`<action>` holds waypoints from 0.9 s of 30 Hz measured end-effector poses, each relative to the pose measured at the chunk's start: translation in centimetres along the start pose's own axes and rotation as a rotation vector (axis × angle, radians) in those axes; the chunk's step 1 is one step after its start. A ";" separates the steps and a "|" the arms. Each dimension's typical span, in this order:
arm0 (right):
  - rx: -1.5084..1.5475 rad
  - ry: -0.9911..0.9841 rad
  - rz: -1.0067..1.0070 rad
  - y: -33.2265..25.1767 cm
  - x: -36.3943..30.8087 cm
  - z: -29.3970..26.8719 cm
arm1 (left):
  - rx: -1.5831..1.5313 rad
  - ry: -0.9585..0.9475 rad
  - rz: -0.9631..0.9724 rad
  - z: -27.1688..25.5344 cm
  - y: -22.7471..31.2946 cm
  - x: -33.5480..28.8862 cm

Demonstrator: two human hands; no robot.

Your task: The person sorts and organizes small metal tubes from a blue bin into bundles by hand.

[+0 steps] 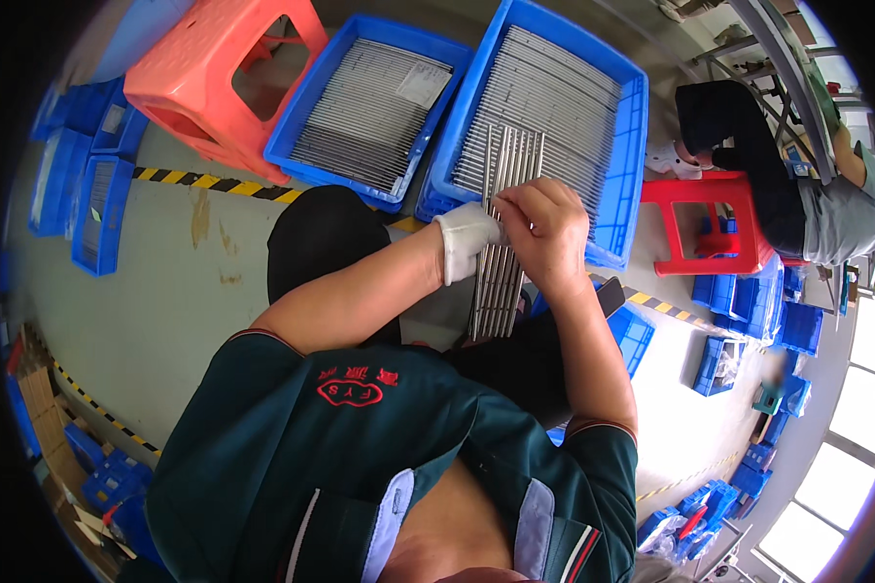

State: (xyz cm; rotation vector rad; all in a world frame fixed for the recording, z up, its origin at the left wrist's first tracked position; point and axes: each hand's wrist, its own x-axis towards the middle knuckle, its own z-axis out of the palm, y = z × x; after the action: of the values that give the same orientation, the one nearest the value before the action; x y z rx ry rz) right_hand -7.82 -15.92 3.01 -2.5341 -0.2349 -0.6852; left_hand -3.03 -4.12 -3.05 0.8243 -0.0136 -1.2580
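A bundle of thin, shiny metal rods (499, 287) lies side by side in front of me, reaching from over my lap to the near edge of a blue crate. My left hand (469, 240), in a white glove, is closed around the bundle's left side near its middle. Over the same stretch of rods, my bare right hand (550, 233) has its thumb and fingers pinched together. Whatever sits between those fingertips is too small or hidden to make out. Just beyond, the blue crate (633, 165) holds rows of similar rods (554, 83).
Left of that crate stands a second blue crate (280, 146) of rods with a paper label on top. An orange-red stool (214, 73) is beside it. At right, another person (836, 209) sits by a red stool (705, 223). Smaller blue bins (102, 214) line the left side.
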 end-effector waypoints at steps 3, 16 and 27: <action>-0.010 -0.002 0.023 -0.1 -0.1 0.0 | 0.004 -0.017 0.019 -0.4 -0.2 0.4; -0.089 -0.008 -0.030 -0.1 -0.2 0.5 | -0.069 -0.031 0.022 -0.2 -0.3 0.6; 0.096 0.116 0.304 -0.3 -1.2 -3.3 | -0.454 -0.110 -0.074 0.2 1.4 -0.4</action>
State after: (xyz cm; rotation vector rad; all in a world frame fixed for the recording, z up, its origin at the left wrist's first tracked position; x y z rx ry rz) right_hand -10.37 -17.37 5.04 -2.3596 0.1520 -0.6777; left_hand -2.12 -3.84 -1.94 0.3655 0.2092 -1.3087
